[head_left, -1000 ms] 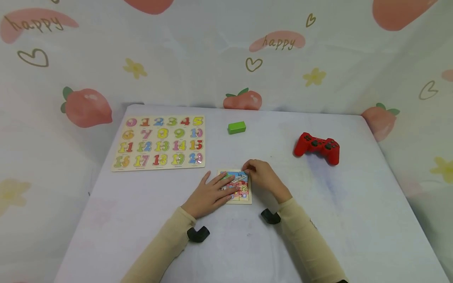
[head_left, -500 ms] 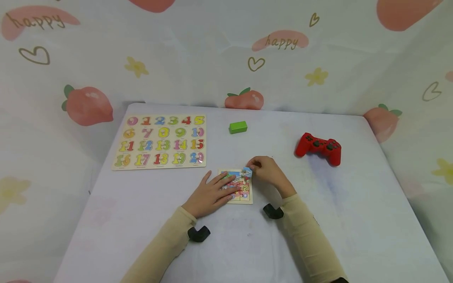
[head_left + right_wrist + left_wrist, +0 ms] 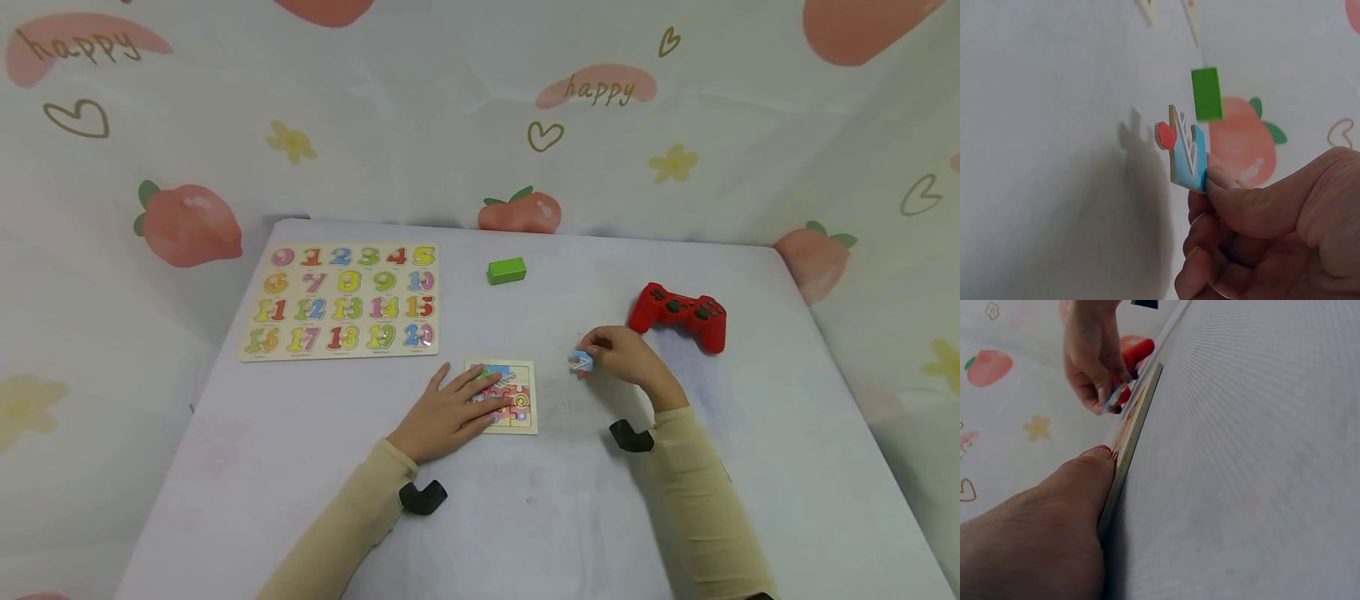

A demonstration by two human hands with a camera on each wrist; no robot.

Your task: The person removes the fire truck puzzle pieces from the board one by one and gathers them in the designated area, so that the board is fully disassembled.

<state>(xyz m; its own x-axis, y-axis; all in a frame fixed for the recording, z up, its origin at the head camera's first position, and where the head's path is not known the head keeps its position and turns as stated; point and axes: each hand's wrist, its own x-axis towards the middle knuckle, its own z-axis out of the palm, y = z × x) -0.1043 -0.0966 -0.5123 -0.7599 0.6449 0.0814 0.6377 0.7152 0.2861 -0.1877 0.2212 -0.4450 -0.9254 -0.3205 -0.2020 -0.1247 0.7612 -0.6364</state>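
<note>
My left hand (image 3: 450,414) lies with spread, straight fingers over the left part of a small square jigsaw puzzle (image 3: 521,417) in a pale wooden frame. Its fingers hide much of the picture; at the puzzle's upper right corner bare pale wood shows. To the right of the frame, my right hand (image 3: 624,357) pinches a blue jigsaw piece (image 3: 1188,156) between thumb and fingers. White ladder-like lines and a red knob mark this piece. In the right wrist view it is held upright, its shadow falling on the tablecloth.
A wooden number board (image 3: 339,302) with figures 0 to 20 lies at the back left. Behind the puzzle sits a green block (image 3: 507,271). A red game controller (image 3: 677,317) rests just beyond my right hand. A patterned cloth (image 3: 390,125) hangs behind the table.
My right hand has lifted the blue corner piece out of the puzzle and carried it right, towards the controller. The left hand stays on the puzzle.
</note>
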